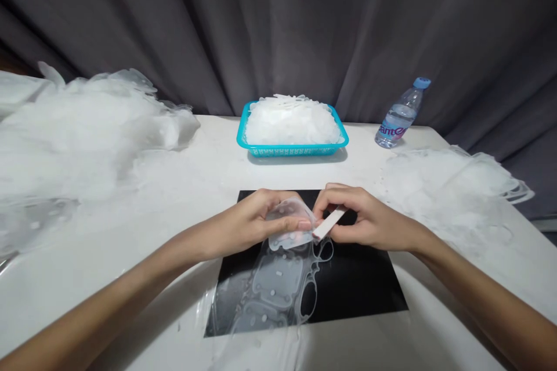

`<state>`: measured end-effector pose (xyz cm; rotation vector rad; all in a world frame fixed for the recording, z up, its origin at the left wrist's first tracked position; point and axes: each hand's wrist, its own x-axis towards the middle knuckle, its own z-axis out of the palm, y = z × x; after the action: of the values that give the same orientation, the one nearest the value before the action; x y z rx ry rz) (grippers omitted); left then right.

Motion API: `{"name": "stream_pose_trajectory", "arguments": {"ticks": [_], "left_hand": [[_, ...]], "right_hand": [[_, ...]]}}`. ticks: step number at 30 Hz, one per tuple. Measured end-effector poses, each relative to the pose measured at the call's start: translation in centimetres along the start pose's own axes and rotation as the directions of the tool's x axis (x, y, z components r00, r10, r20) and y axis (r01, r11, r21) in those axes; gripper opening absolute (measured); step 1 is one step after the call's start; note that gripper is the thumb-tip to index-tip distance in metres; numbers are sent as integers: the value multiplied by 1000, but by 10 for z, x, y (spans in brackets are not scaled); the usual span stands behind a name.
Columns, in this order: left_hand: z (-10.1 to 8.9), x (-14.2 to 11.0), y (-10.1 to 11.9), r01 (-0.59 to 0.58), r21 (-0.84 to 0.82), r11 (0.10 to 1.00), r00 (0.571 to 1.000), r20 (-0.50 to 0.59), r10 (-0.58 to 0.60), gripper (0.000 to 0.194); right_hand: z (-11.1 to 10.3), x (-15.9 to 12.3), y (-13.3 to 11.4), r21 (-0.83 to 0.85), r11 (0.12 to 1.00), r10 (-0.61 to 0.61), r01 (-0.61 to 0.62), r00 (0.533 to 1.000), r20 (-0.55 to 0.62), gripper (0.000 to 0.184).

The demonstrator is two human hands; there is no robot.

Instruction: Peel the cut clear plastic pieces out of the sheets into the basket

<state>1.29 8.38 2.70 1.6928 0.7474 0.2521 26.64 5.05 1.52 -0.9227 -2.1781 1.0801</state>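
A clear, flexible plastic-like sheet (278,273) with rounded moulded shapes and ring-like cut-outs along its right edge lies over a black mat (361,290). My left hand (265,221) pinches the sheet's far end between thumb and fingers, lifting it off the mat. Close beside it, my right hand (361,217) is closed around a flat white stick (329,222), whose lower end meets the sheet's edge by my left thumb. Whether the right fingertips also grip the sheet's edge is hard to see.
Behind the mat, a turquoise basket (292,151) is heaped with whitish translucent pieces. A large pile of clear sheets (87,133) covers the table's left side. On the right stand a water bottle (398,119) and a smaller heap of clear scraps (452,185). A grey curtain (296,29) hangs behind.
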Motion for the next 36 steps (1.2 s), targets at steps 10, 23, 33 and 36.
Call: {"name": "stream_pose_trajectory", "arguments": {"ticks": [10,23,33,36], "left_hand": [[-5,1,-10,8,-107,994,1000,19,-6,31],[-3,-4,4,-58,26,998,997,-46,59,22],[-1,1,-15,27,-77,997,1000,-1,-27,40],[-3,3,-14,6,-85,996,1000,9,-5,39]], "right_hand": [[22,4,15,-177,971,-197,161,959,-204,19],[11,1,4,-31,995,-93,90,989,-117,14],[21,5,17,-373,902,-303,216,933,-193,15],[20,4,17,-433,877,-316,207,928,-196,15]]}}
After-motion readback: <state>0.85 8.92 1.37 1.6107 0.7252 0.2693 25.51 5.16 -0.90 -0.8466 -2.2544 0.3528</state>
